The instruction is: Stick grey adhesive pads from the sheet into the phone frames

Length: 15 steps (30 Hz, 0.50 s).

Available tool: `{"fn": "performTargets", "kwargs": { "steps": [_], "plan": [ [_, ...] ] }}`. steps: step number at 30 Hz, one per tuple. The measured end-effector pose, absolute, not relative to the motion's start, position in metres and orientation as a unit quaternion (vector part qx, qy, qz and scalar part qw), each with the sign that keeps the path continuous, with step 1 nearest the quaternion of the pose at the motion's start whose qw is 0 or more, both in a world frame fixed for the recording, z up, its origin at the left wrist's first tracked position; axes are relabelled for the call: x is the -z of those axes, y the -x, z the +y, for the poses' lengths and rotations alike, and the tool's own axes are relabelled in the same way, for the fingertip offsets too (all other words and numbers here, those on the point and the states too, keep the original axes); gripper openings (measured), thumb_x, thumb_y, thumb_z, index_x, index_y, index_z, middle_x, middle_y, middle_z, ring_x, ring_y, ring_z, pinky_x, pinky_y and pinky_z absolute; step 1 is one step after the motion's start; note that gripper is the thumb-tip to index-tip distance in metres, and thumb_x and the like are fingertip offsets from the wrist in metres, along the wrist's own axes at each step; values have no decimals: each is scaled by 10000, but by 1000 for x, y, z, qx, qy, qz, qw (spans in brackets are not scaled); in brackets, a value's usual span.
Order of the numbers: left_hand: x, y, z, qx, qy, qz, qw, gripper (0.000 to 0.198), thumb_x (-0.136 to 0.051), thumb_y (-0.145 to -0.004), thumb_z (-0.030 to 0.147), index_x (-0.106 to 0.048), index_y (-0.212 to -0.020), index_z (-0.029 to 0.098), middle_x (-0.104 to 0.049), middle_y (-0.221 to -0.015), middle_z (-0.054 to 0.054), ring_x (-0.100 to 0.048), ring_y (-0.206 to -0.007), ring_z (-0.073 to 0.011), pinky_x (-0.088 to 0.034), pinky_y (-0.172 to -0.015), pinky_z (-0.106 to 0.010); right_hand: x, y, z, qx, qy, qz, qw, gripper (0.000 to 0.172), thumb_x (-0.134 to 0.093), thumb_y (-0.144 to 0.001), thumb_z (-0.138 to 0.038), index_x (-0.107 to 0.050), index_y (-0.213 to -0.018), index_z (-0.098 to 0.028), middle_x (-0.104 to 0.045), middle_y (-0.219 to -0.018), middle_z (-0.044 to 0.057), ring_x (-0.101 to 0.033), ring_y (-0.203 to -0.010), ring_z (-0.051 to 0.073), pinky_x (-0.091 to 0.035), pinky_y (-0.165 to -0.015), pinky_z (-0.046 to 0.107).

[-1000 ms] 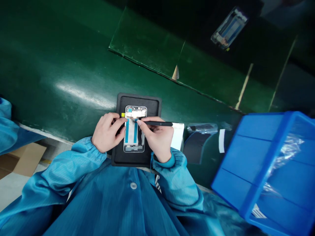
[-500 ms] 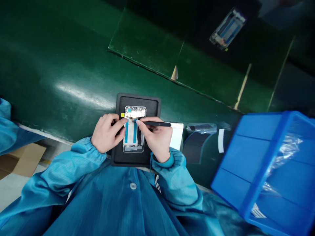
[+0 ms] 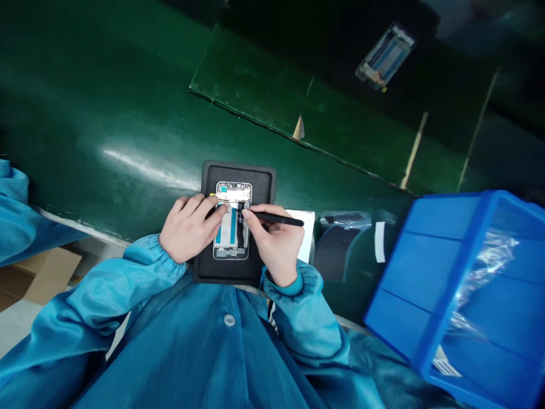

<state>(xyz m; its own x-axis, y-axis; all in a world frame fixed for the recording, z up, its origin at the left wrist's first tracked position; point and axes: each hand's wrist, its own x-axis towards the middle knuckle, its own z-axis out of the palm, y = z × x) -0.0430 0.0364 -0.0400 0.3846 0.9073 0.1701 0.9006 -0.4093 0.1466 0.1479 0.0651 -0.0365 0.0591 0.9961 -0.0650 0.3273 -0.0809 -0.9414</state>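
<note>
Pale light [image 3: 149, 168] streaks the glossy green table [image 3: 106, 102].

- No text, label, brand, number or sign could be read.
- Any print near the top edge of the opened phone [image 3: 233, 222] was too small to tell.

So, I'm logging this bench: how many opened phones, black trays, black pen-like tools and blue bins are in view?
Opened phones: 2
Black trays: 1
Black pen-like tools: 1
Blue bins: 1
Total: 5
</note>
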Motion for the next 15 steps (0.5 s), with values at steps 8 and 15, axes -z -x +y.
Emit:
{"fn": "performTargets", "kwargs": {
  "steps": [8,15],
  "plan": [
    [36,56,44,-70,-863,500,33,378,-500,-987,278,-606,-1348,320,-642,-1189,-93,-539,-1102,-290,-449,-864,-434,38,-160,27,-445,607,-510,418,117,-812,-787,-258,-749,-877,-216,-775,-855,28,-738,-763,181,-613,-711,302],
    [39,72,39,-84,-867,488,59,361,-529,-985,359,-645,-1310,252,-617,-1279,-119,-501,-1184,-311,-467,-917,-457,52,-159,20,-444,593,-501,447,130,-795,-799,-302,-738,-885,-221,-779,-883,41,-743,-825,205,-625,-782,351]
  ]
}}
